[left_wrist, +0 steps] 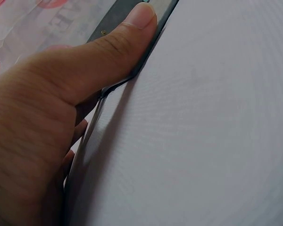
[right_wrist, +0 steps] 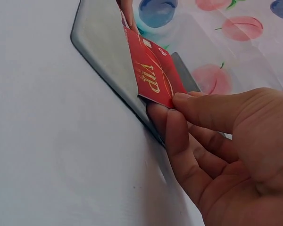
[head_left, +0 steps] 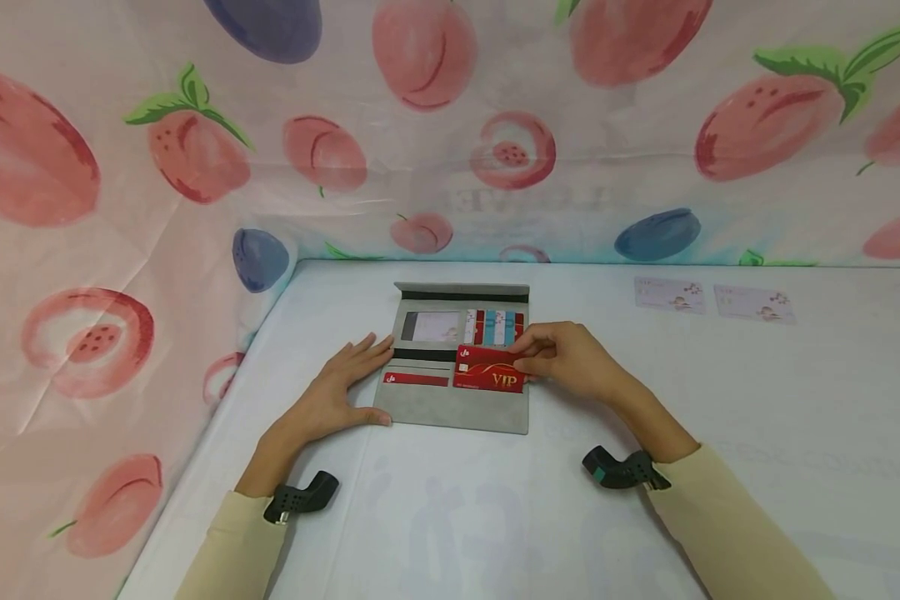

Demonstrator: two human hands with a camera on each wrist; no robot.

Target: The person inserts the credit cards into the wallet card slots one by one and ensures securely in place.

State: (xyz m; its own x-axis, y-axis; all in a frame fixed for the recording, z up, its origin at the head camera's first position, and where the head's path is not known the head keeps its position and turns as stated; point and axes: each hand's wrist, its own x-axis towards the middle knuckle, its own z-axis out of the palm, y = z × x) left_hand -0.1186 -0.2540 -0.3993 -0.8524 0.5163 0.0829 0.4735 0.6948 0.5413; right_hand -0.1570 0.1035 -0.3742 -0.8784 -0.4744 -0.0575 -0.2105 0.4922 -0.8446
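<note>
An unfolded grey wallet [head_left: 450, 410] lies on the white table. My right hand [head_left: 566, 358] pinches the right edge of a red VIP card [head_left: 487, 368] between thumb and fingers. That card overlaps the wallet's right half; in the right wrist view the red card [right_wrist: 148, 63] tilts up over the grey leather. With spread fingers, my left hand [head_left: 337, 390] rests at the wallet's left edge, its thumb [left_wrist: 132, 28] on the lower flap. Another red card [head_left: 416, 379] shows in the lower left pocket. Several cards [head_left: 490, 327] fill the upper right slots, beside a window pocket [head_left: 431, 326].
Two pale printed cards, a left one [head_left: 669, 295] and a right one [head_left: 754, 304], lie on the table at the back right. Fruit-printed cloth [head_left: 420, 183] hangs behind and along the left side. Each wrist wears a black camera.
</note>
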